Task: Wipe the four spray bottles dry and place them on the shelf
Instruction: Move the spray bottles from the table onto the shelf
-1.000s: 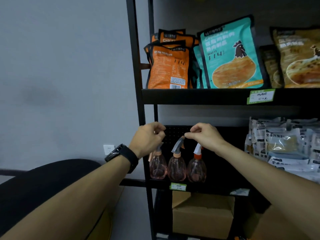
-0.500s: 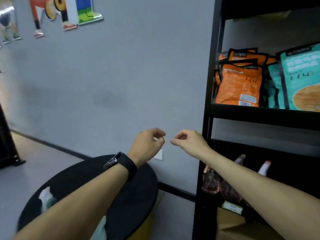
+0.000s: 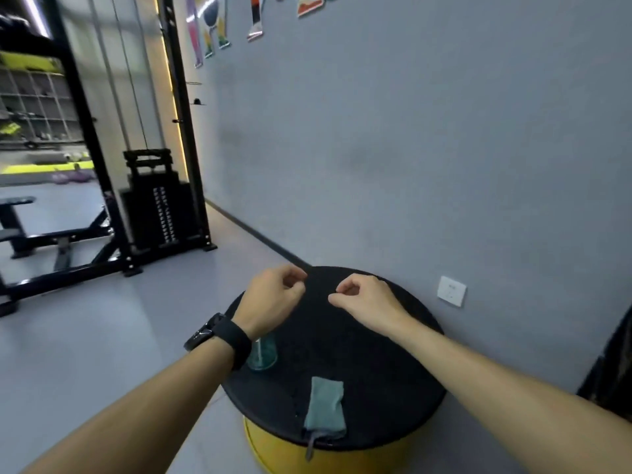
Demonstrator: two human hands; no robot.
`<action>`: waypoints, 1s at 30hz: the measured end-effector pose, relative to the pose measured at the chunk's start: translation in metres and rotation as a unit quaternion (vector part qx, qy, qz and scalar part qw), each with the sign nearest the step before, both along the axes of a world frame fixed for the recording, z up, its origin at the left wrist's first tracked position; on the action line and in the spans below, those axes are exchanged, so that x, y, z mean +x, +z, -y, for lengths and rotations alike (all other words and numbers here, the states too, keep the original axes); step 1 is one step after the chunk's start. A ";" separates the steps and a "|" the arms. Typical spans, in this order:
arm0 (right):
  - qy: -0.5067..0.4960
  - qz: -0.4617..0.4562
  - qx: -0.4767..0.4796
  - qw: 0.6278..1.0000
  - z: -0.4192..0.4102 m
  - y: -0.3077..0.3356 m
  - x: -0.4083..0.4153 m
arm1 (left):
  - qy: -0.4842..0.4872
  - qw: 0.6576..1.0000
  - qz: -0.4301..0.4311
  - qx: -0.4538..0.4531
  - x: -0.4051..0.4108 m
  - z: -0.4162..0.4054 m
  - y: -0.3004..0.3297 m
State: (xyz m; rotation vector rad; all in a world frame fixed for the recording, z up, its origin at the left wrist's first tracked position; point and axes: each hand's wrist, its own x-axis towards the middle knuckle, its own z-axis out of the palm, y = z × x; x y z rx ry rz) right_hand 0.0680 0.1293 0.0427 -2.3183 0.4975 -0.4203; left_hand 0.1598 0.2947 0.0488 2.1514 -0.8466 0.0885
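A clear teal spray bottle (image 3: 262, 354) stands on the round black-topped stool (image 3: 359, 340); my left wrist hides its top. A folded grey-green cloth (image 3: 324, 408) lies near the stool's front edge, one corner hanging over. My left hand (image 3: 273, 295), with a black watch on the wrist, hovers above the stool with fingers loosely curled and nothing in them. My right hand (image 3: 362, 297) hovers beside it, also loosely curled and holding nothing. The shelf shows only as a dark edge (image 3: 612, 371) at the far right.
The stool has a yellow base (image 3: 273, 446) and stands against a grey wall with a white socket (image 3: 451, 291). A black weight machine (image 3: 154, 200) and bench (image 3: 41, 230) stand at the left on the grey floor.
My view has swung left from the shelf to the stool. Both hands left the bottles on the shelf and now hover over the stool holding nothing.
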 end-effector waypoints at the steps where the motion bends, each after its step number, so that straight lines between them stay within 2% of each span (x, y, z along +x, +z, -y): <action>1: 0.012 -0.009 0.006 1.000 -0.007 -0.010 0.011 | 0.016 1.000 -0.007 0.004 0.009 -0.011 -0.009; 10: 0.063 -0.072 0.052 0.994 -0.042 -0.096 0.095 | 0.101 0.992 -0.073 0.034 0.065 -0.066 -0.083; 15: 0.072 -0.081 0.038 0.993 -0.044 -0.135 0.139 | 0.120 0.987 -0.100 0.045 0.091 -0.069 -0.123; 23: 0.107 -0.069 0.035 0.991 -0.042 -0.167 0.194 | 0.121 0.984 -0.113 0.068 0.137 -0.066 -0.164; 30: 0.121 -0.054 0.061 0.989 -0.043 -0.184 0.210 | 0.110 0.982 -0.129 0.081 0.156 -0.060 -0.176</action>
